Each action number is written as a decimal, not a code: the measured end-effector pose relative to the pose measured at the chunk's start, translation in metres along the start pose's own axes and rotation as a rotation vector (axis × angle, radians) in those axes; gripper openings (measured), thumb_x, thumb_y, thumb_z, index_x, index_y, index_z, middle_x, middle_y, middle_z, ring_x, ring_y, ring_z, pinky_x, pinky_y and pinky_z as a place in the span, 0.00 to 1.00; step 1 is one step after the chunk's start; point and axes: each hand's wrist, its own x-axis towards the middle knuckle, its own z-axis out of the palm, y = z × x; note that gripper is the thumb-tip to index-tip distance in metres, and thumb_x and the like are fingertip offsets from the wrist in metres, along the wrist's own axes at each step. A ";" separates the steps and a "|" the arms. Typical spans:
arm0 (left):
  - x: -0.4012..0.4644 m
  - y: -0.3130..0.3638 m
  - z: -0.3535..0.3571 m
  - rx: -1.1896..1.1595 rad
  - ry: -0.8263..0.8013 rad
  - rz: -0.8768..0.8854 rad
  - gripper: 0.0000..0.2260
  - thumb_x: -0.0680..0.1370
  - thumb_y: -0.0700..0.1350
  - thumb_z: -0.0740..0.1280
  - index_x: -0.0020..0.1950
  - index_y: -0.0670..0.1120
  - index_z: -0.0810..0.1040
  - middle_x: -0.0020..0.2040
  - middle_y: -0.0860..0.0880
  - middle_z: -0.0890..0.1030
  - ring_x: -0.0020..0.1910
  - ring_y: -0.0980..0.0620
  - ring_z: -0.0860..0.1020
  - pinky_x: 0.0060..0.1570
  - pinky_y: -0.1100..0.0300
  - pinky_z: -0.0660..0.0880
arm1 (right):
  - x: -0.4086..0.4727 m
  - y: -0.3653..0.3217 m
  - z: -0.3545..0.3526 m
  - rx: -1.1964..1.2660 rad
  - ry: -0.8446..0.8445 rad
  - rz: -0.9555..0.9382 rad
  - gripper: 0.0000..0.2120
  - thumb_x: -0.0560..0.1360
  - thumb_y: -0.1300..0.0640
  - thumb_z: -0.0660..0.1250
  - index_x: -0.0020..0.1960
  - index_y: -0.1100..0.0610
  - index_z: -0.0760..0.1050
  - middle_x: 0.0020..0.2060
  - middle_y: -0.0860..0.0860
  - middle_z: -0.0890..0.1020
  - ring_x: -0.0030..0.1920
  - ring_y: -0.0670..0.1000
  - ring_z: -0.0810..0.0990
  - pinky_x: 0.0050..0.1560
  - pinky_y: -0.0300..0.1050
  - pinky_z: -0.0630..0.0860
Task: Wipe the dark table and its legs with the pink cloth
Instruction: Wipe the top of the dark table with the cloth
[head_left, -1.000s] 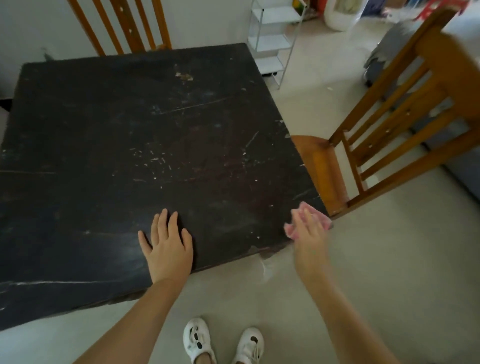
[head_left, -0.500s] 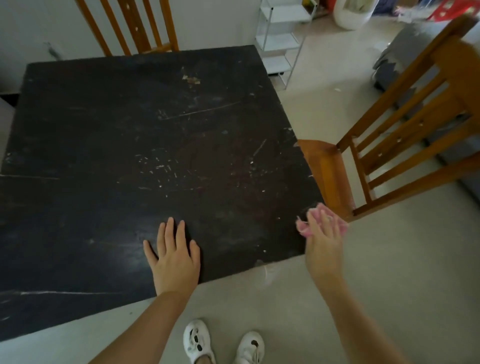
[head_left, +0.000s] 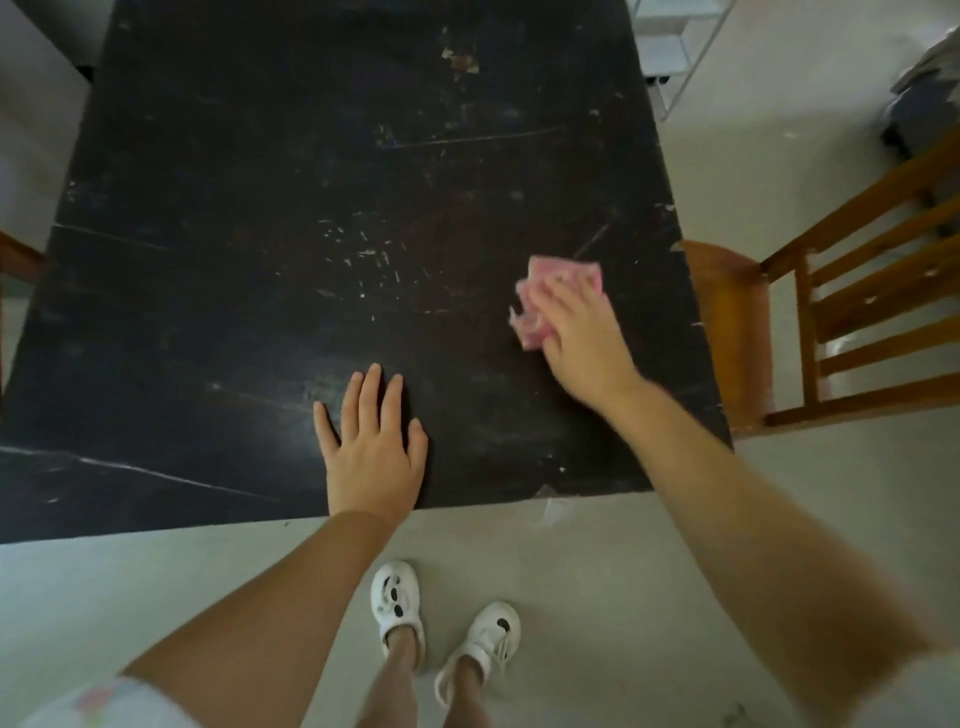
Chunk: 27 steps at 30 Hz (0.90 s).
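Pink cloth (head_left: 558, 296) pressed flat under my right hand (head_left: 582, 338) to scrub the dark table (head_left: 260, 208); left hand (head_left: 371, 447) splayed, grip empty, bracing me

Left hand (head_left: 374, 452) flat, right hand (head_left: 582, 338) pressing

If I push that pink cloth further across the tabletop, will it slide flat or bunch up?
Probably bunch: the pink cloth already lies crumpled with ragged folds under the right hand, so it looks soft and floppy. It seems light, and the scratched dark table may drag at it. A flat palm should likely keep it spread.
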 end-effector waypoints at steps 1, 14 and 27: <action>0.000 0.000 -0.001 0.001 -0.005 -0.002 0.27 0.77 0.55 0.42 0.73 0.48 0.59 0.75 0.46 0.58 0.74 0.48 0.52 0.70 0.43 0.42 | -0.047 -0.013 0.005 0.045 -0.024 -0.036 0.26 0.74 0.55 0.58 0.72 0.56 0.64 0.72 0.55 0.66 0.74 0.59 0.57 0.72 0.61 0.55; -0.002 0.003 0.001 0.008 0.002 -0.008 0.28 0.76 0.56 0.40 0.74 0.49 0.57 0.75 0.48 0.56 0.75 0.50 0.49 0.70 0.46 0.38 | 0.116 0.059 -0.052 -0.029 -0.092 0.060 0.23 0.76 0.65 0.58 0.70 0.56 0.67 0.71 0.58 0.66 0.71 0.60 0.61 0.72 0.54 0.57; -0.003 0.006 -0.002 -0.060 0.008 -0.013 0.22 0.80 0.50 0.52 0.73 0.47 0.58 0.75 0.47 0.56 0.75 0.50 0.49 0.71 0.44 0.39 | -0.141 0.057 -0.089 0.315 0.031 -0.134 0.14 0.78 0.52 0.61 0.63 0.48 0.74 0.59 0.53 0.78 0.59 0.46 0.77 0.61 0.42 0.74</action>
